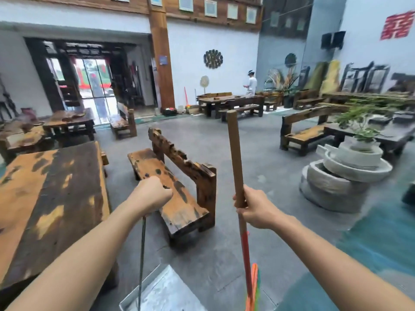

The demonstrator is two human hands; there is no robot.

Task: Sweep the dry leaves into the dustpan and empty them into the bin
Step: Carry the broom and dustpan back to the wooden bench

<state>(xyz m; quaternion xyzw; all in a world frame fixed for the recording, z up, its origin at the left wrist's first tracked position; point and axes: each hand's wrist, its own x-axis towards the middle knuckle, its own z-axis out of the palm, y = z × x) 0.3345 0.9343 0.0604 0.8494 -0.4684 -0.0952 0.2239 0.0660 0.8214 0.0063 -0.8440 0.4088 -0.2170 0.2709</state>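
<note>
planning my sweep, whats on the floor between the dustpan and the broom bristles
In the head view, only bare grey floor lies between the dustpan and the broom bristles. No leaves show there.

You've got two hands in view: left hand [155, 194] and right hand [258, 209]. One broom [235, 158], one dustpan [166, 290]. One long desk [51, 198] on your left, one backed bench [179, 203] straight ahead. One stack of stone basins [336, 182], with one potted plant [359, 125] on top. Far back there's one person in white [252, 85], one wooden pillar [160, 52] and one red paper-cut [397, 24].
</note>
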